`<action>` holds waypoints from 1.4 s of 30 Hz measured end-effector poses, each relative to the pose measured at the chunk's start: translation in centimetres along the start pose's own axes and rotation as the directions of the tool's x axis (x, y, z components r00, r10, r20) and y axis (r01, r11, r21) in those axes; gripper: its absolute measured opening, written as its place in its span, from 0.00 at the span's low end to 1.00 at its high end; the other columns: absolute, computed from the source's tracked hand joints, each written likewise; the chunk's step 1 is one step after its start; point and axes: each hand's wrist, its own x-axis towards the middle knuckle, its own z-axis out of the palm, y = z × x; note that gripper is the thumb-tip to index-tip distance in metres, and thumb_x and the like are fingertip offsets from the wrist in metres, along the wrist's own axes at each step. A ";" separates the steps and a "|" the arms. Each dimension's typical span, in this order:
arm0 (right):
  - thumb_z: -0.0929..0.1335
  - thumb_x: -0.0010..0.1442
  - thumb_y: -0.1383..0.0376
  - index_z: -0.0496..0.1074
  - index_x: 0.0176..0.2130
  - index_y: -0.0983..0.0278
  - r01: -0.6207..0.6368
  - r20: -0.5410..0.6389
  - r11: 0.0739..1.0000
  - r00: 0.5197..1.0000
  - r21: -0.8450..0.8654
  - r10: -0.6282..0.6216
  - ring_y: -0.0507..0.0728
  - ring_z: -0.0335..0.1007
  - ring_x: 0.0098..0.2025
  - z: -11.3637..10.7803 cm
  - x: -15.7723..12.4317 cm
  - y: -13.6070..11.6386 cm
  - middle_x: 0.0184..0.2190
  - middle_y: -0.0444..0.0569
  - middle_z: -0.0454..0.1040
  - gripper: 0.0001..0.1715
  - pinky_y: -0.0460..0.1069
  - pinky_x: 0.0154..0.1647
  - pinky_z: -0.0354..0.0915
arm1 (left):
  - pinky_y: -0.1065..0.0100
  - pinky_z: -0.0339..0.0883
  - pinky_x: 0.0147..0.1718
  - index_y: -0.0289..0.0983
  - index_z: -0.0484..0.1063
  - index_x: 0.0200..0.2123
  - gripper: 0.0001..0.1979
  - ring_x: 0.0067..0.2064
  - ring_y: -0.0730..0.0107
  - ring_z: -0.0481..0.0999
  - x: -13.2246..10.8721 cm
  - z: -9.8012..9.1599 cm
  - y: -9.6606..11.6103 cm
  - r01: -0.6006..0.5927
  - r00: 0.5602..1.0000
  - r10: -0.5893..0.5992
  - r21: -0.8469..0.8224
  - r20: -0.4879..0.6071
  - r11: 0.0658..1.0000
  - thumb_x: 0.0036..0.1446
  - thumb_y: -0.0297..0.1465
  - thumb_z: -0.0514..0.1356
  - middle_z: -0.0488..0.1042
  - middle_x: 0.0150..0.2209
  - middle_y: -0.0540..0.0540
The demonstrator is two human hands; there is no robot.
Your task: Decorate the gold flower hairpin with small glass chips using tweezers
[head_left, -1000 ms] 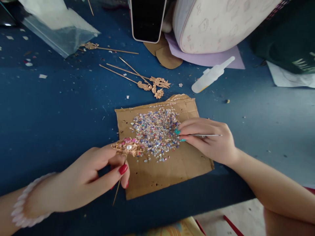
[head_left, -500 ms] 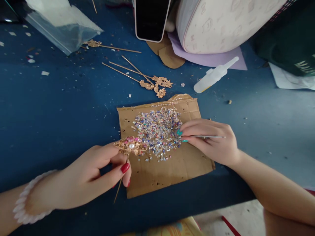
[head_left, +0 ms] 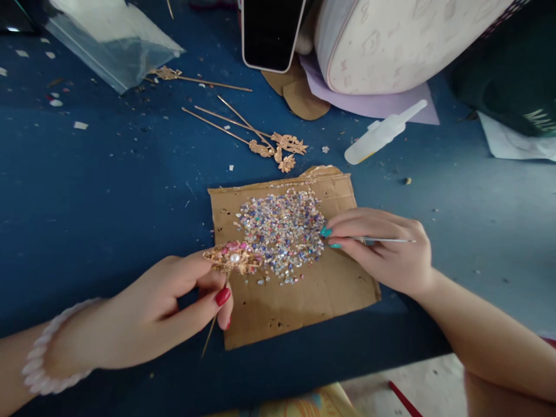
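My left hand (head_left: 174,307), closed, pinches the stem of a gold hairpin (head_left: 234,260) between thumb and fingers. Pink stones and a white pearl decorate the hairpin's head, held over the left edge of a cardboard piece (head_left: 304,307). Many small glittering rhinestones (head_left: 282,226) lie spread on that cardboard. At their right side, my right hand (head_left: 382,249) is closed around a thin silver metal tool (head_left: 386,240). Its fingers cover the tool's working end, so I cannot make out whether a stone is there.
Several plain gold hairpins (head_left: 286,143) lie beyond the cardboard, another hairpin (head_left: 212,84) beside a plastic bag (head_left: 117,52). A white glue bottle (head_left: 382,136) rests at right, near a lilac sheet (head_left: 417,107). A phone (head_left: 271,35) and a pale bag (head_left: 399,40) stand at the back.
My right hand has shifted slightly right, drawing the metal tool a little away from the rhinestones. The left hand holds the hairpin in nearly the same place.
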 end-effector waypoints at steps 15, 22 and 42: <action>0.72 0.63 0.73 0.76 0.36 0.60 0.000 0.015 1.000 1.000 0.018 0.000 0.54 0.83 0.39 0.2 -0.1 -0.1 0.33 0.44 0.83 0.08 0.46 0.44 0.80 | 0.75 0.65 0.26 0.42 0.75 0.29 0.16 0.24 0.79 0.73 -0.2 0.1 -0.2 0.034 0.999 -0.034 -0.001 -0.025 0.999 0.66 0.27 0.51 0.77 0.25 0.56; 0.72 0.63 0.73 0.77 0.36 0.59 -0.018 0.018 0.999 1.000 0.033 0.017 0.54 0.83 0.39 0.2 -0.2 -0.1 0.33 0.44 0.83 0.08 0.46 0.43 0.80 | 0.75 0.65 0.27 0.42 0.75 0.29 0.16 0.24 0.79 0.73 -0.2 0.1 0.2 0.045 0.999 -0.045 0.004 -0.010 0.999 0.66 0.27 0.51 0.77 0.25 0.56; 0.71 0.64 0.72 0.76 0.36 0.61 -0.029 0.020 0.995 0.999 0.093 0.027 0.53 0.82 0.38 0.7 0.1 -0.1 0.32 0.44 0.82 0.07 0.46 0.42 0.80 | 0.74 0.63 0.27 0.41 0.75 0.29 0.17 0.24 0.79 0.72 -0.3 0.3 0.4 0.051 0.998 -0.051 -0.001 -0.033 0.999 0.66 0.27 0.51 0.77 0.26 0.56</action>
